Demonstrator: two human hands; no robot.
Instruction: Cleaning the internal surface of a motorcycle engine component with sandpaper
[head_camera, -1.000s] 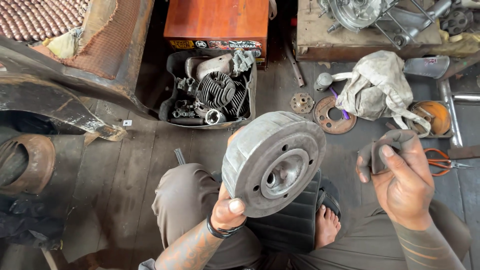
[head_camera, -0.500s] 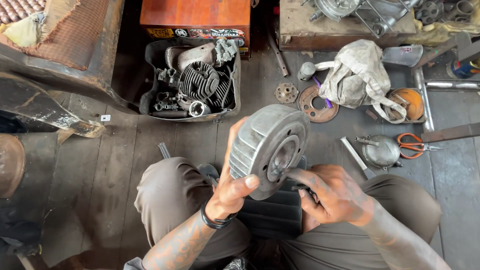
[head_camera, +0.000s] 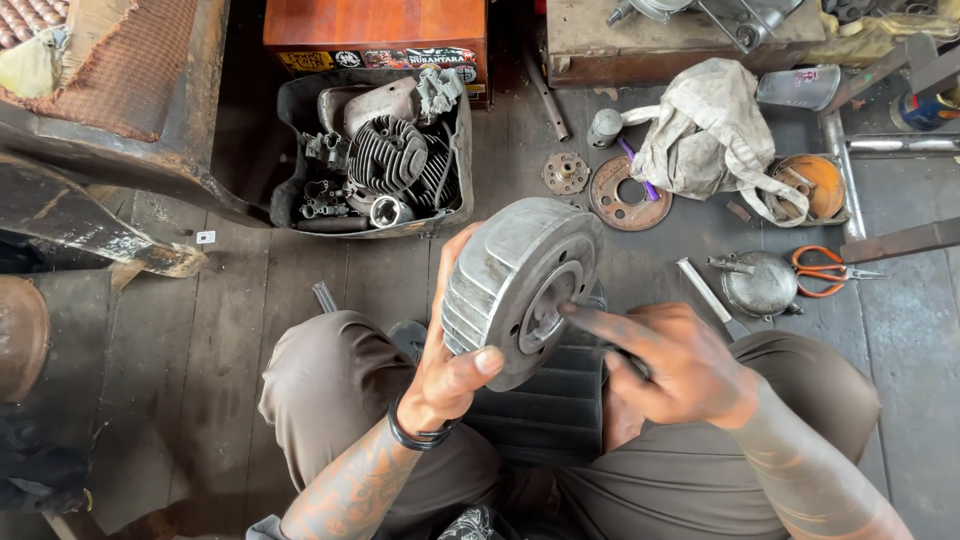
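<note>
Change: round grey ribbed metal drum (head_camera: 515, 290) stayed tilted above the lap, right hand's (head_camera: 670, 365) forefinger pushed deeper into its hub | Left hand (head_camera: 450, 370) clamped the dull, finned rim | Right hand half-curled around a small dark object.

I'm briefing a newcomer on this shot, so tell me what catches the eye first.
At centre, the left hand grips a grey finned metal drum by its rim, tilted, while the right hand pokes a finger into its hub. Behind it on the plank floor sits a black tray of engine parts. Orange-handled scissors lie at right.
</note>
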